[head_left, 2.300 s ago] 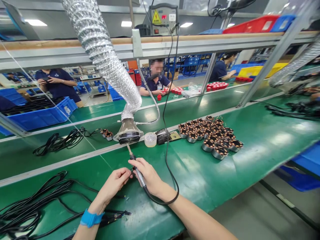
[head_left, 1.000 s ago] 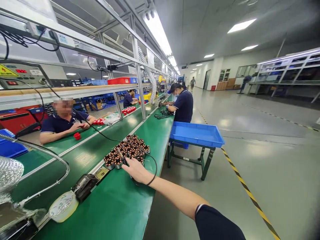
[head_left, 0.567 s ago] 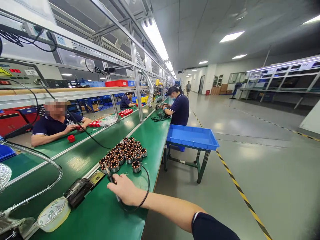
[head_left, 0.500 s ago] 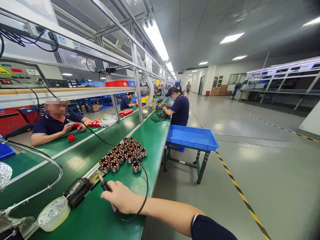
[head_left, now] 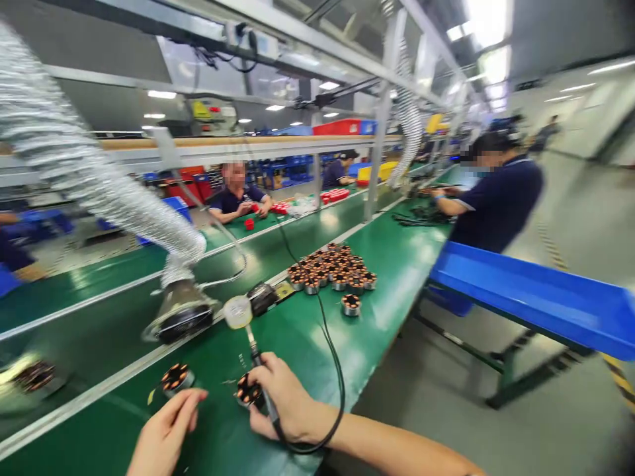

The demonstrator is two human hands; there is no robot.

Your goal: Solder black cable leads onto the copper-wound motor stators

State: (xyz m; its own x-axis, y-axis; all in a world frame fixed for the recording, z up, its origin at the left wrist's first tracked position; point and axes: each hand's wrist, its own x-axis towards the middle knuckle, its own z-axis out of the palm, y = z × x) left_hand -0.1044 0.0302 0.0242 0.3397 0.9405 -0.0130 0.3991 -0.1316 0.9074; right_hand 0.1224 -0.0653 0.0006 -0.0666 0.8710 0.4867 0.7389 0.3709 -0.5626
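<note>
My right hand point(head_left: 288, 396) is wrapped round a black-handled soldering iron point(head_left: 258, 357), whose light tip points away from me near a round pale dish point(head_left: 238, 311). Its fingers also touch a copper-wound stator point(head_left: 248, 390) under the handle. My left hand point(head_left: 169, 426) has thumb and fingers pressed together beside another stator point(head_left: 177, 378); whether they pinch anything is too small to tell. A single stator point(head_left: 351, 305) stands in front of a cluster of stators point(head_left: 330, 268) on the green bench point(head_left: 387, 311).
A silver duct point(head_left: 99, 158) ends in a dark hood point(head_left: 186, 314) at left. A black device point(head_left: 262, 299) stands by the dish. The iron's cable loops over the bench. A blue tray point(head_left: 536, 291) and a person point(head_left: 501, 198) are at right; others sit opposite.
The view has turned left, bringing the duct, two nearer stators and my left hand into sight. My right hand, still round the iron, is now at a stator.
</note>
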